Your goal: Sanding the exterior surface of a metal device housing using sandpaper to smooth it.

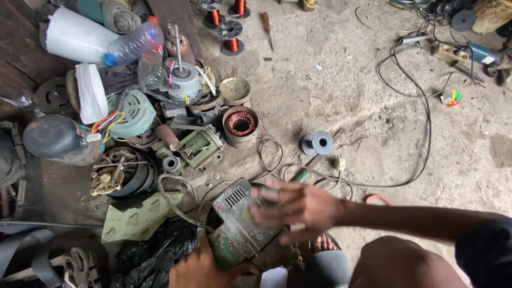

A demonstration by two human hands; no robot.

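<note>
Nearest us, our left hand (200,266) grips the lower end of a worn green motor housing (240,229) lying on the dirt floor (362,106) among scrap parts. Our right hand (296,205), blurred, rests across its top, fingers spread. A copper-wound stator (240,125) stands well apart.

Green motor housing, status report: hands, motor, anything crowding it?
Left hand grips worn green metal motor housing from below. Right hand on top, blurred. Black plastic bag crowds its left.
</note>
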